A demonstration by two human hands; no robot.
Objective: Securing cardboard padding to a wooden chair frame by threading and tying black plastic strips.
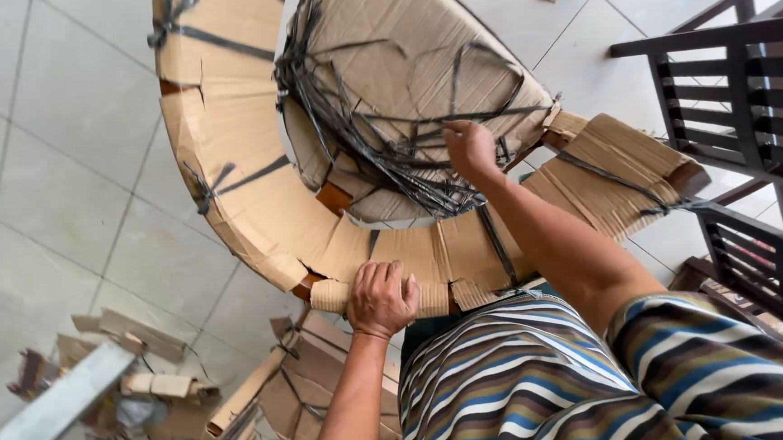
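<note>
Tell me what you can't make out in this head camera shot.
- Cardboard ring: its top is cut off by the frame's upper edge.
- Left hand: fingertips curl over the ring's edge, hidden.
- Right hand: fingertips buried among black straps.
- Scrap pile: blurred.

Bright, even daylight on pale floor tiles (62, 159) — shadows soft, no harsh glare. Wide-angle lens bends the edges; the striped shirt (546, 383) nearest looks slightly soft.

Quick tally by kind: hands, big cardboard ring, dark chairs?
hands: 2, left hand gripping the ring's near edge, right hand at the black straps
cardboard ring: 1
dark wooden chairs: 2
Total: 5
</note>
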